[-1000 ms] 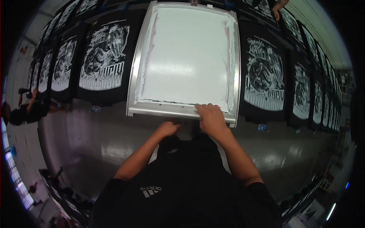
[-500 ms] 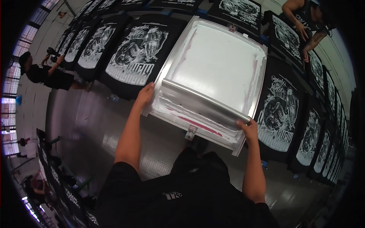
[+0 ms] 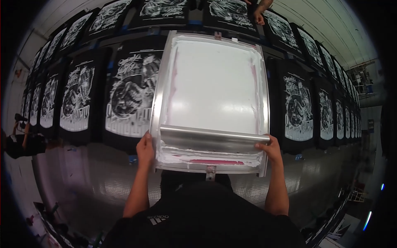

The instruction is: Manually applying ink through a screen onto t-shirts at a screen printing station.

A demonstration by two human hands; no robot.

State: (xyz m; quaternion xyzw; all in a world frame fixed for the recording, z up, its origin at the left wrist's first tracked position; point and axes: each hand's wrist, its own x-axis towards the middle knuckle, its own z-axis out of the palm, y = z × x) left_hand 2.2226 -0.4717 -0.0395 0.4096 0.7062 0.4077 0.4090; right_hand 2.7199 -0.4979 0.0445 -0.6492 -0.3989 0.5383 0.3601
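Observation:
A screen printing frame (image 3: pixel 266 105) with a metal rim lies before me, its white mesh smeared with white ink along the sides. A wide metal squeegee (image 3: pixel 206 135) rests across its near part. Below the squeegee, thick white ink and a strip of pink show. My left hand (image 3: pixel 145 149) is closed round the frame's left side, close to the squeegee's left end; its fingertips are partly hidden. At the right side my right hand (image 3: pixel 271 149) grips the frame's edge, with the thumb against the squeegee's right end.
Black T-shirts with white prints stand in rows on both sides, such as one on the left (image 3: pixel 76 97) and one on the right (image 3: pixel 298 107). Across the frame, another person's hand (image 3: pixel 259 17) is over a shirt. A person with a camera (image 3: pixel 25 140) stands far left.
My view has turned, so the frame now appears nearly straight instead of slanted. Both hands keep their hold. The other person's arms have shifted toward the top edge of the view.

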